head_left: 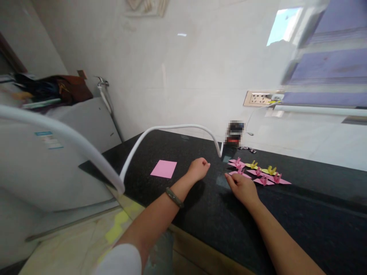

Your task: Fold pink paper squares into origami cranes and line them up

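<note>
My left hand (pixel 198 168) hovers over the black stone counter (pixel 301 221), curled into a loose fist with nothing visible in it; a dark bracelet sits on that wrist. My right hand (pixel 242 187) rests on the counter with fingers pressed together, fingertips touching the nearest pink paper crane (pixel 239 172). Several folded paper cranes (pixel 259 172), pink and yellow, lie in rows just beyond that hand. A flat pink paper square (pixel 164 169) lies to the left of my left hand.
A white bent cable (pixel 172 129) arches over the counter's left part. A small dark object (pixel 235 133) stands by the wall. A wall socket (pixel 258 98) with a plugged cord is above. A white appliance (pixel 57 160) with bags on top stands at left.
</note>
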Action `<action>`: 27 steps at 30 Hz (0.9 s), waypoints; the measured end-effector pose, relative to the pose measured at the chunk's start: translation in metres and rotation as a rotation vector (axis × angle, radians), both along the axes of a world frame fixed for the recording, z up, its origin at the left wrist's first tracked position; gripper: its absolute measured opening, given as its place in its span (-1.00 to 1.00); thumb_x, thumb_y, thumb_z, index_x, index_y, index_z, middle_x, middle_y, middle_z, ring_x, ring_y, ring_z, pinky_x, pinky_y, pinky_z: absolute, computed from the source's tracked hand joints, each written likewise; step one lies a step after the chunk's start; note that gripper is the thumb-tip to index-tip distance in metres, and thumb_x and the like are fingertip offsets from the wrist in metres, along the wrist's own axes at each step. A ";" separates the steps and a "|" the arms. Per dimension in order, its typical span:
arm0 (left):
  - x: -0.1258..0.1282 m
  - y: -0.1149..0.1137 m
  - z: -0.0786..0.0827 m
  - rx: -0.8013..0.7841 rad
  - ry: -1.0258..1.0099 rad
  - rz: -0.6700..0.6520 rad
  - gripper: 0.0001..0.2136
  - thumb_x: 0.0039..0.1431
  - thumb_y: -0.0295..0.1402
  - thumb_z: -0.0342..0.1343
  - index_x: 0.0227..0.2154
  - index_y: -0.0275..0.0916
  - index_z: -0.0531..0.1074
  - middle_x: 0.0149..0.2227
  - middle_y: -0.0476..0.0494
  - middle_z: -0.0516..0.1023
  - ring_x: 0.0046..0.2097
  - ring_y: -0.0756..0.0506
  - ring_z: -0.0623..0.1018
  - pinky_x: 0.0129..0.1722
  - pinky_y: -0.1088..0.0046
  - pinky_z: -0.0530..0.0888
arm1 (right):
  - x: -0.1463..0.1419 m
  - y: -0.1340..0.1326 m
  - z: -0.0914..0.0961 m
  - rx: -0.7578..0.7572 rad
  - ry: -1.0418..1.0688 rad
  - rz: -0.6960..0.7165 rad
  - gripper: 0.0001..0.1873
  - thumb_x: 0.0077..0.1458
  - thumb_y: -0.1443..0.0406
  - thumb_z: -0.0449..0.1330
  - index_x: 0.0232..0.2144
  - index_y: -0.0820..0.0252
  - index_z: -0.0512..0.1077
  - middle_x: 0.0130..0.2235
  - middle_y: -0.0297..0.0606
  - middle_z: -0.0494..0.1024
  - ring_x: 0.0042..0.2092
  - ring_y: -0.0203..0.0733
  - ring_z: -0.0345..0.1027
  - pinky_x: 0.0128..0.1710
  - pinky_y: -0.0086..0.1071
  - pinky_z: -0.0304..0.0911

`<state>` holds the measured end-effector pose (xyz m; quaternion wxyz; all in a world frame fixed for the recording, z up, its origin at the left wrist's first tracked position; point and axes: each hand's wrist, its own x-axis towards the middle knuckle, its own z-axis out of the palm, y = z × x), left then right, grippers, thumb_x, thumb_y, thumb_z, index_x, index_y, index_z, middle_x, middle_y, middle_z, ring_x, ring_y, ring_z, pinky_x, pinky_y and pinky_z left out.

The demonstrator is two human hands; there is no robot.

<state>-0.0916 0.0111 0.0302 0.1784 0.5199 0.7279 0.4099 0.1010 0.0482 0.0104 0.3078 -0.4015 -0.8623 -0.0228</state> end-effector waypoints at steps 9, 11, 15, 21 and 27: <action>-0.093 -0.122 0.003 -0.622 0.537 0.013 -0.27 -0.10 0.10 -0.28 0.10 -0.28 -0.11 0.16 -0.31 -0.23 0.14 -0.34 -0.22 -0.02 0.02 -0.12 | 0.001 0.001 0.006 -0.040 0.160 0.026 -0.54 0.02 0.06 -0.13 -0.74 0.20 0.22 -0.66 -0.30 0.31 -0.57 -0.33 0.15 -0.55 -0.47 -0.08; -0.085 -0.159 -0.006 -0.655 0.626 -0.092 -0.27 -0.07 0.10 -0.34 0.11 -0.25 -0.22 0.16 -0.27 -0.33 0.15 -0.31 -0.25 0.00 0.04 -0.12 | -0.002 -0.001 0.007 -0.048 0.162 0.050 -0.54 0.02 0.06 -0.13 -0.74 0.20 0.22 -0.66 -0.31 0.31 -0.57 -0.33 0.16 -0.54 -0.47 -0.08; -0.057 -0.210 -0.017 -0.604 0.801 -0.233 -0.16 -0.18 0.08 -0.13 0.12 -0.22 -0.32 0.16 -0.25 -0.38 0.14 -0.30 -0.30 0.02 0.08 -0.13 | -0.006 -0.005 0.008 -0.068 0.167 0.072 -0.53 0.01 0.06 -0.13 -0.76 0.20 0.19 -0.67 -0.32 0.29 -0.58 -0.34 0.15 -0.54 -0.48 -0.08; -0.052 -0.219 -0.010 -0.497 0.839 -0.273 -0.51 -0.02 -0.47 -0.21 0.06 -0.35 0.03 0.12 -0.28 -0.01 0.13 -0.18 0.01 0.02 0.28 0.03 | -0.008 -0.011 0.007 -0.100 0.186 0.103 -0.53 0.00 0.05 -0.12 -0.78 0.20 0.13 -0.70 -0.35 0.21 -0.61 -0.35 0.10 -0.56 -0.48 -0.08; -0.052 -0.188 0.023 -0.229 0.583 -0.129 -0.72 -0.07 -0.48 -0.15 -0.32 -0.17 0.40 -0.29 -0.13 0.47 -0.18 -0.11 0.39 -0.15 0.39 0.24 | -0.020 -0.017 0.002 -0.278 0.310 0.248 -0.54 -0.05 0.03 -0.07 -0.79 0.18 0.14 -0.73 -0.38 0.20 -0.62 -0.35 0.09 -0.58 -0.47 -0.04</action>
